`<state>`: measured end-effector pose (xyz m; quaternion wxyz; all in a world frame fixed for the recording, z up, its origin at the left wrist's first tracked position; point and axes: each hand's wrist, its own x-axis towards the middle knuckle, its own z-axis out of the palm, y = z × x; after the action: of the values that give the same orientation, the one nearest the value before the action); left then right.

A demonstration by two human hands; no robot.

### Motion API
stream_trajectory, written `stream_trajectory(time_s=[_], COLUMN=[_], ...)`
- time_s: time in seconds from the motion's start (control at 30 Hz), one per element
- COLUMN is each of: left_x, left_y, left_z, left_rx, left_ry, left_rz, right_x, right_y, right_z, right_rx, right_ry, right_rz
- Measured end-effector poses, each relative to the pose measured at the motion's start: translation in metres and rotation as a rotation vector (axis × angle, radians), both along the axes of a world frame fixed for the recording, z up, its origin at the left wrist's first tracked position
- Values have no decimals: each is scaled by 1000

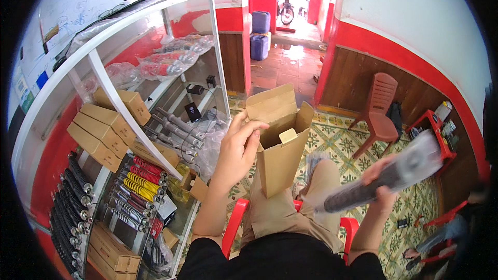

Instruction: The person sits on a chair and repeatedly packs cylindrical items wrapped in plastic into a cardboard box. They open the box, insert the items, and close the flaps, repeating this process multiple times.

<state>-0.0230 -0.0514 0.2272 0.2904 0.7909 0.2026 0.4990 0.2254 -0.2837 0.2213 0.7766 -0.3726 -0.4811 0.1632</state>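
An open cardboard box (282, 166), tall and brown, stands upright on my lap with its top flaps raised. My left hand (239, 145) is closed on the box's left upper edge, fingers bent over the rim by a flap. Inside, only shadow shows near the top; the bottom is hidden. Out to the right, my right hand (381, 189) grips a shock absorber (358, 185) with a dark coil, wrapped in clear plastic. It is tilted, its upper right end blurred, and is apart from the box.
At left, a glass display cabinet (220, 62) holds brown boxes (98, 135), coloured shock absorbers (140, 186) and plastic-wrapped parts. A reddish-brown chair (381, 109) and a red shelf (433, 129) stand at right. Another person's leg (441, 238) shows lower right.
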Motion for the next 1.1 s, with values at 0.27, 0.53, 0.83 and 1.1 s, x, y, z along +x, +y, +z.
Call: stream_trajectory(time_s=[0.27,0.53,0.83,1.1], left_x=[3,7,17,14], left_y=[-35,-42,-26,-23], left_z=[-10,-24,-50,-47], left_rx=[123,61,-100,-136], left_ry=[103,48,-96,-143], left_rz=[-29,-296,-596,-758], right_x=[29,67,39,21], right_y=[-30,-4,65,97], right_z=[151,232,212,194], right_rx=[546,460,496,407], right_ry=[141,139,176,147], right_rz=[437,475,735,809])
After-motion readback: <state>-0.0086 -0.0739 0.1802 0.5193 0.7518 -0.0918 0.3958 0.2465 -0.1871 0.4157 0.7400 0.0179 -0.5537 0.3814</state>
